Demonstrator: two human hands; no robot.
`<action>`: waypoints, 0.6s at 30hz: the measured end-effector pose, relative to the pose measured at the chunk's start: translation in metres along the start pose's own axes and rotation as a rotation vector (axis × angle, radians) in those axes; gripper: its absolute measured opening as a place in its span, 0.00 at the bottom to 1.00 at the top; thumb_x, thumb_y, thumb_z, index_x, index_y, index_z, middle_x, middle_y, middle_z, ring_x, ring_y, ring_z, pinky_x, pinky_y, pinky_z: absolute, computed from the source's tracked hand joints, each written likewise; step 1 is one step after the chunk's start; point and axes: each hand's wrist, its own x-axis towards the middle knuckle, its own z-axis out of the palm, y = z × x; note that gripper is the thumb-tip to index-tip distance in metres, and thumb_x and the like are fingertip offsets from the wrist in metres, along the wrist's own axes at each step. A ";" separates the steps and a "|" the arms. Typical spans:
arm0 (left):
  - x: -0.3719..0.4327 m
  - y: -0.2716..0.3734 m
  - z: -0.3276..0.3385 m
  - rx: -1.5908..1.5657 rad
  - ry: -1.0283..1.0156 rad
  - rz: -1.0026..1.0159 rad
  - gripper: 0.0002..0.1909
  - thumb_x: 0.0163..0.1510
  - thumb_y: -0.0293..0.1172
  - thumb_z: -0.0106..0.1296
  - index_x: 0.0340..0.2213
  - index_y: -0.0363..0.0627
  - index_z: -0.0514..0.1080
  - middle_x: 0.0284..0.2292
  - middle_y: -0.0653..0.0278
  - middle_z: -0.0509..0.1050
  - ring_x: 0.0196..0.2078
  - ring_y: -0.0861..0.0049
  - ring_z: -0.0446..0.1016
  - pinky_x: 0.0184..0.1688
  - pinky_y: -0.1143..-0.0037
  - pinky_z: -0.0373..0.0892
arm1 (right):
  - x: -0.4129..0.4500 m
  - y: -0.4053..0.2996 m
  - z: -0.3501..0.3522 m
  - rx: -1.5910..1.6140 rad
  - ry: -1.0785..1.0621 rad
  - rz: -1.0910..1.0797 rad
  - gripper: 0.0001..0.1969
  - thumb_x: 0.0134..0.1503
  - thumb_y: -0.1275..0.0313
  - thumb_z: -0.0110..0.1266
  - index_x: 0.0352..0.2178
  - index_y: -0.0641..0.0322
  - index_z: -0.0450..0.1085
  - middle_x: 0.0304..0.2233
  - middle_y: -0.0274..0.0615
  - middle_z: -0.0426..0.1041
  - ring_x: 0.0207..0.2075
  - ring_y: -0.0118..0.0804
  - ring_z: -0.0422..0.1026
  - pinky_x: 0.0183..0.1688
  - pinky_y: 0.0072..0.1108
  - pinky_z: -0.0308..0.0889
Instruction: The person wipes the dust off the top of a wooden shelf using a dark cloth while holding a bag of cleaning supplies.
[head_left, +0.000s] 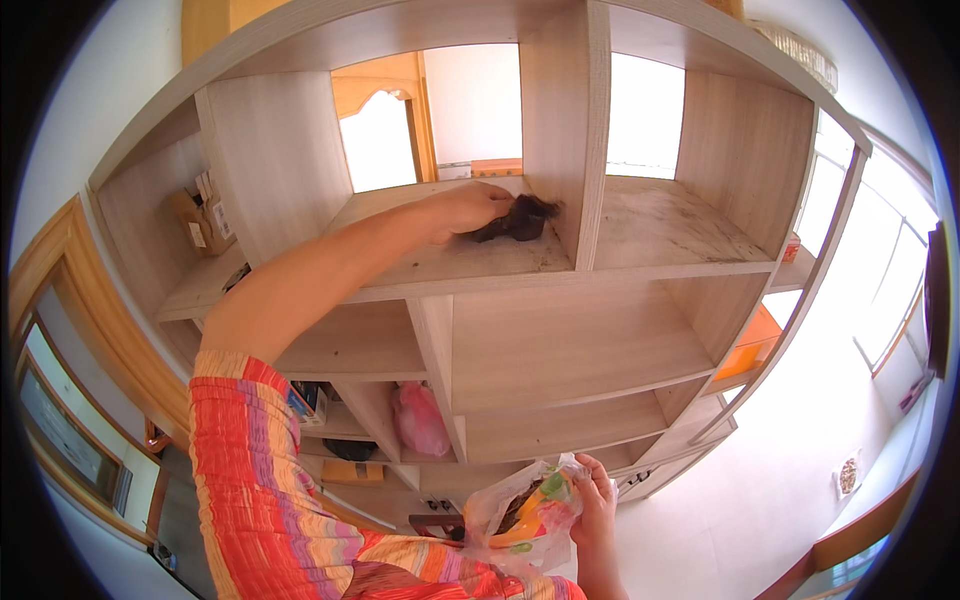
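My left hand (476, 210) reaches into an upper compartment of a pale wooden shelf unit (517, 281) and grips a dark, tangled, fibrous clump (525, 219). The clump lies on the shelf board against the upright divider, with dark smudges and crumbs around it. Lower down, my right hand (594, 495) holds the rim of a clear plastic bag (551, 559). Colourful wrappers and some dark brown matter show inside the bag. Dark streaks mark the board (667, 221) of the neighbouring compartment.
A cardboard box (202, 221) stands in the left compartment. A pink plastic bag (421, 420) and a boxed item (309, 403) sit in lower compartments. An orange box (750, 343) is at the right side. A wooden door frame (112, 322) borders the unit on the left.
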 end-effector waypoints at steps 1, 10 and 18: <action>0.006 -0.004 -0.004 -0.003 0.007 -0.001 0.18 0.58 0.31 0.40 0.48 0.36 0.65 0.45 0.57 0.68 0.43 0.72 0.67 0.48 0.76 0.62 | -0.002 0.001 0.000 0.005 0.002 0.005 0.11 0.56 0.77 0.45 0.42 0.64 0.62 0.36 0.41 0.71 0.36 0.30 0.71 0.37 0.20 0.69; -0.003 0.004 -0.011 0.413 -0.053 0.620 0.18 0.60 0.36 0.36 0.48 0.45 0.66 0.51 0.55 0.65 0.54 0.67 0.62 0.58 0.71 0.56 | -0.016 0.008 -0.020 0.050 0.073 -0.010 0.11 0.54 0.78 0.45 0.41 0.65 0.62 0.35 0.48 0.71 0.34 0.42 0.74 0.37 0.31 0.72; 0.040 -0.033 -0.019 0.612 -0.100 0.485 0.22 0.59 0.34 0.37 0.54 0.41 0.58 0.53 0.53 0.62 0.55 0.65 0.61 0.56 0.71 0.57 | -0.018 0.017 -0.033 0.029 0.114 -0.044 0.12 0.54 0.78 0.44 0.41 0.66 0.61 0.34 0.49 0.71 0.35 0.44 0.74 0.37 0.32 0.73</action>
